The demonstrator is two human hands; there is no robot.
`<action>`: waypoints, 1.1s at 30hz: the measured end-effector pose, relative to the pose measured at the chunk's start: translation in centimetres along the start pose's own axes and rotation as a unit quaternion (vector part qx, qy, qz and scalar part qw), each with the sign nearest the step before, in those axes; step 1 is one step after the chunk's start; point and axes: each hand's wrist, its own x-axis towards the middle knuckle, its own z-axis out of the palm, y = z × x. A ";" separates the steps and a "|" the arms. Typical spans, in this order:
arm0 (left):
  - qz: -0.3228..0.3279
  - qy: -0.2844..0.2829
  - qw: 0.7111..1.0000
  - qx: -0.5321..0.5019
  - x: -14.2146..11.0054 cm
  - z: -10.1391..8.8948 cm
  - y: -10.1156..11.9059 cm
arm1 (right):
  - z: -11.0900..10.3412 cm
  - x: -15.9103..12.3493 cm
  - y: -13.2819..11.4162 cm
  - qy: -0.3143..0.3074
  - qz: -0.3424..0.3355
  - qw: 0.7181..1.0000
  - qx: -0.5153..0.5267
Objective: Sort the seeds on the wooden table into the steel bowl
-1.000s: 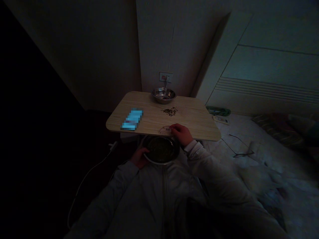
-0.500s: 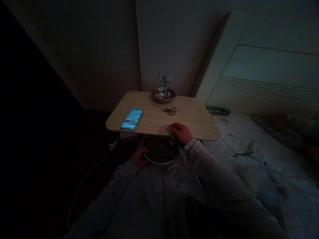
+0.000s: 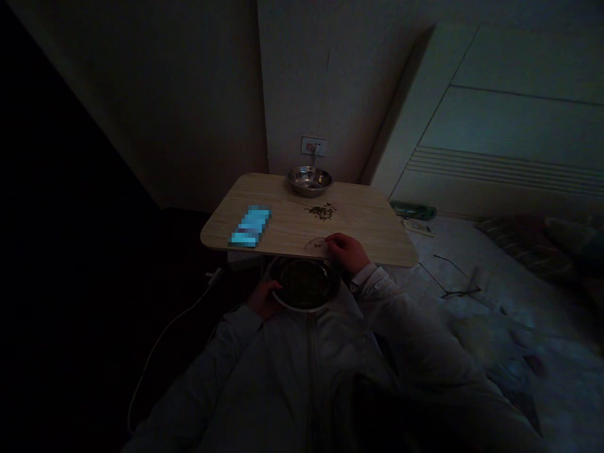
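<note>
My left hand (image 3: 264, 301) grips the left rim of a metal bowl (image 3: 306, 308), thumb over the edge. The bowl sits at my lap, just under the table's front edge, with a dark, grainy mass in it, too dim to name. Over the front edge of the small wooden table (image 3: 283, 214), my right hand (image 3: 348, 251) has its fingers pinched at the side of a thin, clear, roundish piece (image 3: 315, 244) with a few small dark bits on it. Beyond it on the tabletop lies a loose scatter of small dark grains (image 3: 321, 211).
A second metal bowl (image 3: 309, 182) stands at the table's back edge, below a wall socket (image 3: 314, 146). To the left lies a phone (image 3: 250, 226) with a lit, blurred screen. A white cable (image 3: 160, 333) hangs at left. Glasses (image 3: 460, 292) rest on the bed at right.
My right hand has shifted slightly right, and the clear piece has moved with it. My left hand and the bowl stay where they were.
</note>
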 end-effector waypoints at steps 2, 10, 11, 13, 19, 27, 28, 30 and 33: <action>0.002 -0.005 1.000 -0.002 0.0 0.0 0.0 | -0.4 0.0 0.2 0.008 -0.002 1.000 -0.019; -0.003 -0.010 1.000 0.001 0.5 -0.6 -0.1 | -2.2 0.6 1.0 0.033 0.070 0.997 0.010; -0.002 -0.012 1.000 0.000 0.6 -0.6 -0.1 | -2.4 0.7 1.2 0.033 0.077 0.996 0.027; -0.002 -0.013 1.000 -0.003 0.5 -0.6 -0.2 | -2.6 1.0 1.6 0.045 0.090 0.994 0.043; 0.011 -0.010 1.000 0.003 0.7 -0.7 -0.3 | -2.1 1.3 2.1 0.067 0.067 0.995 0.029; 0.008 -0.013 1.000 0.006 0.5 -0.6 -0.2 | -0.8 1.2 1.3 0.043 0.043 0.997 0.039; 0.005 -0.015 1.000 0.005 0.4 -0.5 -0.2 | -0.8 1.2 1.2 0.042 0.048 0.997 0.037; 0.004 -0.015 1.000 0.004 0.2 -0.3 -0.2 | -0.7 1.2 1.0 0.040 0.051 0.998 0.028; 0.004 -0.008 1.000 0.005 0.1 -0.2 -0.2 | -0.7 1.0 0.7 0.026 0.046 0.998 0.022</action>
